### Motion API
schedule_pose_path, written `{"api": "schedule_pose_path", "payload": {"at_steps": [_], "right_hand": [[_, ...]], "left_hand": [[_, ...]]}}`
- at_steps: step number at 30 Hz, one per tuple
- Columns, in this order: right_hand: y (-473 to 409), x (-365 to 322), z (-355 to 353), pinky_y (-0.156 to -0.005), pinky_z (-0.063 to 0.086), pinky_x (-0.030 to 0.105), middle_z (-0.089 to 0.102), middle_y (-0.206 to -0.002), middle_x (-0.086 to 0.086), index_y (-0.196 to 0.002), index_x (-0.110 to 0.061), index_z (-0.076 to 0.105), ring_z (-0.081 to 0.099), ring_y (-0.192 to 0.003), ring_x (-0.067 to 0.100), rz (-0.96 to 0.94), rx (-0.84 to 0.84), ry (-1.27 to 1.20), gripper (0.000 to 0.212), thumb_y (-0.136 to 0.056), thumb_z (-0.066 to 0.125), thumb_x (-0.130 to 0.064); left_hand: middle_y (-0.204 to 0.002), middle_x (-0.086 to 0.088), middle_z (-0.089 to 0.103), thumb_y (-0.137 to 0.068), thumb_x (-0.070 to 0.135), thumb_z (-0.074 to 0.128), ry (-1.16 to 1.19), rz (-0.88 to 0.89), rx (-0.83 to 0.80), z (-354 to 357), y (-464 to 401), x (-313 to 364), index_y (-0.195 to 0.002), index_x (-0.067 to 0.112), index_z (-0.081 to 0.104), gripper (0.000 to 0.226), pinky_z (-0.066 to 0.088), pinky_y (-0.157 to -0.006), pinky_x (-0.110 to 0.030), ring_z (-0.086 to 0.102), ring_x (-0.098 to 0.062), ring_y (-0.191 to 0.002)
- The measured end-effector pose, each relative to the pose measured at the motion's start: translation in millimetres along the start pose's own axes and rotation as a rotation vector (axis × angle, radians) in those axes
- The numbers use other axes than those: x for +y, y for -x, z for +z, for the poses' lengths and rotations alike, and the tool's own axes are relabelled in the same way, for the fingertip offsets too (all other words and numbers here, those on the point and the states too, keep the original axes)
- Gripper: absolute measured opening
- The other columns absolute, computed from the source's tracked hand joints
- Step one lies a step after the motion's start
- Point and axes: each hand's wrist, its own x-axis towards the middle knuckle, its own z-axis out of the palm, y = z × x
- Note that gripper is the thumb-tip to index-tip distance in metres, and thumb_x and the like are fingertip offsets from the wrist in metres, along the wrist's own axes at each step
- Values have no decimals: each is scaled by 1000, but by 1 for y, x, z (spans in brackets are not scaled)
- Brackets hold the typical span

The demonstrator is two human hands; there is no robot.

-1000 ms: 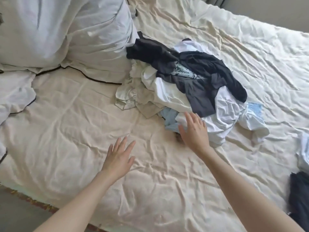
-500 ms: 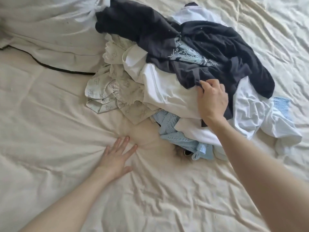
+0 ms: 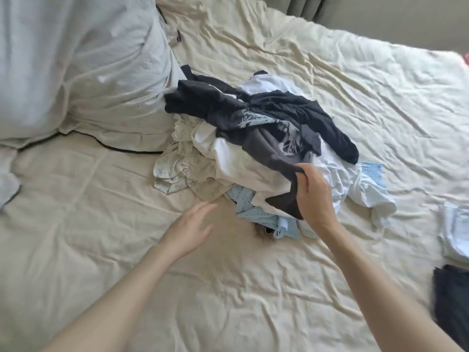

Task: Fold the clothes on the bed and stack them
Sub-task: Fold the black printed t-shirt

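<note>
My right hand (image 3: 313, 196) has its fingers pinched shut on an edge of the dark grey garment (image 3: 264, 151), which lies draped over the top of the clothes pile (image 3: 228, 163) in the middle of the bed (image 3: 101, 224); the corner I hold is raised just off the white shirt (image 3: 236, 161) beneath it. My left hand (image 3: 189, 227) hovers above the sheet just left of the pile, fingers spread and holding nothing, and it is blurred. The risk I see is tangling: the grey piece is wound up with a black garment (image 3: 304, 115) and sits on the white shirt and the pale blue knit (image 3: 253, 212), so a quick pull from one corner could, I judge, drag the whole heap toward me or tip loose pieces off the pile. A one-point pinch may also slip or bunch the cloth, which makes it hard to lay flat. Folded items (image 3: 454, 232) lie at the right edge, near enough that a dragged sleeve might disturb them. Compared with half a second ago, my right hand has come nearer to me and lifted the grey edge clear, where before it had only closed on the fabric; my left hand has left the sheet it was pressing.
</note>
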Motion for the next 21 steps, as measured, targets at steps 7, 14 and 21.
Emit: {"api": "schedule_pose_path", "payload": {"at_steps": [7, 14, 21], "right_hand": [[75, -99, -56, -70, 36, 7, 62, -87, 5, -98, 1, 65, 52, -78, 11, -149, -164, -177, 16, -92, 51, 4], [130, -169, -112, -67, 37, 5, 58, -78, -19, -88, -16, 65, 53, -74, -11, -211, -292, -262, 22, -92, 51, 1], [133, -222, -176, -64, 38, 6, 62, -77, -17, -84, -28, 61, 55, -71, -10, -264, -218, -228, 19, -94, 56, -13]], "left_hand": [[-154, 1, 25, -92, 20, 59, 60, 304, 281, -68, 74, 93, -147, 31, 28, 64, 34, -104, -32, 29, -17, -139], [-93, 3, 56, -88, 16, 63, 201, 348, 378, -79, 153, 120, -105, 13, 65, 18, 46, -80, -39, 59, -25, -94], [-93, -5, 63, -94, 3, 49, 237, 298, 456, -144, 205, 116, -108, 4, 64, 21, 40, -72, -18, 62, -27, -90]]}}
